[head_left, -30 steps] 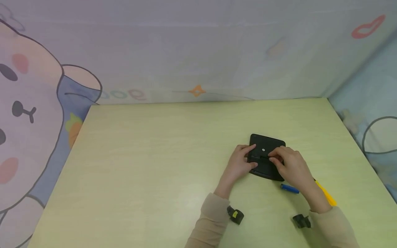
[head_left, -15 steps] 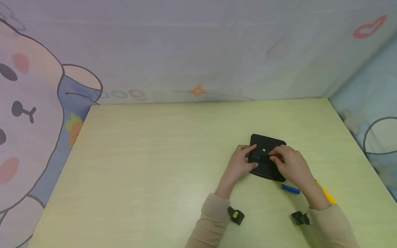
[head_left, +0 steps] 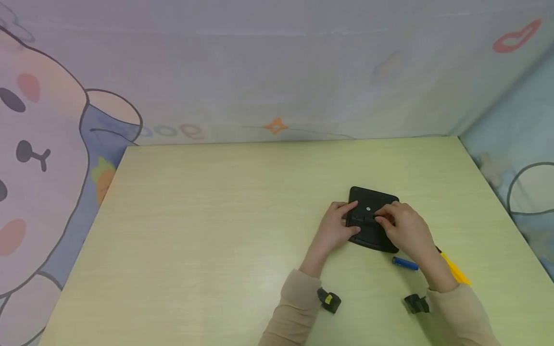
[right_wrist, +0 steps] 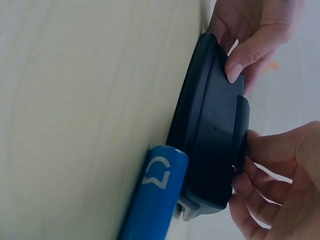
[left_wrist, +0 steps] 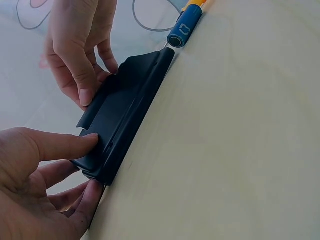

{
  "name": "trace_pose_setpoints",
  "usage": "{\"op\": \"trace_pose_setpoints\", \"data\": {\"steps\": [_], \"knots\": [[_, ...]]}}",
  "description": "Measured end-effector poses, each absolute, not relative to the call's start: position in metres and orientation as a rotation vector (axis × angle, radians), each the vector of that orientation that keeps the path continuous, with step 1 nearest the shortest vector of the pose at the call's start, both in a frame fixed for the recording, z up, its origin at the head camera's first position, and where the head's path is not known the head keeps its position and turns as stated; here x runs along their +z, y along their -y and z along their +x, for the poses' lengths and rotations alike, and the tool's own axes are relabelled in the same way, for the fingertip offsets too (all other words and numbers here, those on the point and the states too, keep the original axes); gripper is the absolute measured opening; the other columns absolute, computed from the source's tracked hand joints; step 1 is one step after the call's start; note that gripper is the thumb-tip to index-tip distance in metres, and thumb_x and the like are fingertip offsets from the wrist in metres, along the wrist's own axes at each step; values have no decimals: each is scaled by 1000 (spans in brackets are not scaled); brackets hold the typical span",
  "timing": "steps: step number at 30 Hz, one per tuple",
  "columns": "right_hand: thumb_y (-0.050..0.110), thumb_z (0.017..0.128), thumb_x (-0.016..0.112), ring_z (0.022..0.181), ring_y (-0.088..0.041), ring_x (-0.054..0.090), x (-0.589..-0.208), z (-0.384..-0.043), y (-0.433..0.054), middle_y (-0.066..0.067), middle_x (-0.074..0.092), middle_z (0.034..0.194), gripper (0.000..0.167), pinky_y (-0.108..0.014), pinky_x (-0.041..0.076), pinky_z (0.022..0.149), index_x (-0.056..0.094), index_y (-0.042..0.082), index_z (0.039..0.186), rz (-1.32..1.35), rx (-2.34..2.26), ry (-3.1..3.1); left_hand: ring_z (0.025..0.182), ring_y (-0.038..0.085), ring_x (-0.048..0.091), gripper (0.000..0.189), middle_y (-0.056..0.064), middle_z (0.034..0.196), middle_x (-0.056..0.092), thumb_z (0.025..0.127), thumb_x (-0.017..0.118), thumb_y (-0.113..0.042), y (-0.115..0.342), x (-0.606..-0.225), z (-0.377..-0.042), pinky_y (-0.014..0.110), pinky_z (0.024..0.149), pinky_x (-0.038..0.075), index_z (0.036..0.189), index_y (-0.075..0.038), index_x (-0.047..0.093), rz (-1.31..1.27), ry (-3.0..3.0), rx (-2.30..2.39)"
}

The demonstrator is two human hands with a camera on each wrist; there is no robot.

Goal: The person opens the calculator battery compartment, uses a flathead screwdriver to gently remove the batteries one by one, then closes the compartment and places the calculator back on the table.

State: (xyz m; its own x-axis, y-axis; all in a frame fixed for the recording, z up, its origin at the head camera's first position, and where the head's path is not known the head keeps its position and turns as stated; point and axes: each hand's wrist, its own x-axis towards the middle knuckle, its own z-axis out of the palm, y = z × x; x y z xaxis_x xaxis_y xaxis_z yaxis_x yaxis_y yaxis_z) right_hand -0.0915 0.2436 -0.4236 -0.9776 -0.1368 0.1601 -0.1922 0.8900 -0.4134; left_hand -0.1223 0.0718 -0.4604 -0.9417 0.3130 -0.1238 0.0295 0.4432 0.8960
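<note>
A flat black device (head_left: 374, 197) lies on the table, its back facing up with a small pale round spot on it. My left hand (head_left: 335, 226) grips its left edge, the thumb on top and other fingers along the side. At the middle of the back, my right hand (head_left: 407, 228) pinches a black cover (right_wrist: 241, 132) between thumb and fingers. In the right wrist view that cover stands up from the device's surface. The right fingers hide part of it in the head view. Close to the device's near edge lies a blue battery (head_left: 405, 263).
A yellow tool (head_left: 454, 269) with a dark tip lies partly behind the right forearm. Wrist-worn cameras, a left one (head_left: 330, 301) and a right one (head_left: 417, 304), sit by the sleeves. The table (head_left: 216, 230) meets a printed cloth backdrop (head_left: 259, 72) behind.
The right wrist and forearm have shifted slightly left, showing more of the yellow tool. The fingers, device and battery stay nearly where they were.
</note>
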Motion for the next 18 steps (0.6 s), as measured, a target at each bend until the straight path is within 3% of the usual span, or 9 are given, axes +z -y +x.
{"op": "trace_pose_setpoints", "data": {"steps": [9, 18], "knots": [[10, 82, 73, 71, -22, 48, -428, -86, -243, -6, 55, 76, 23, -27, 36, 56, 74, -1, 103, 337, 451, 2884, 100, 17, 62, 62, 9, 136, 49, 82, 73, -6, -73, -459, -122, 18, 82, 52, 138, -20, 53, 288, -2417, 1505], [7, 81, 74, 71, -22, 45, -432, -85, -241, -7, 53, 77, 26, -25, 35, 55, 73, -4, 105, 386, 406, 2834, 100, 17, 63, 62, 8, 137, 49, 81, 74, -7, -74, -462, -122, 17, 81, 52, 138, -20, 53, 282, -2423, 1501]]}}
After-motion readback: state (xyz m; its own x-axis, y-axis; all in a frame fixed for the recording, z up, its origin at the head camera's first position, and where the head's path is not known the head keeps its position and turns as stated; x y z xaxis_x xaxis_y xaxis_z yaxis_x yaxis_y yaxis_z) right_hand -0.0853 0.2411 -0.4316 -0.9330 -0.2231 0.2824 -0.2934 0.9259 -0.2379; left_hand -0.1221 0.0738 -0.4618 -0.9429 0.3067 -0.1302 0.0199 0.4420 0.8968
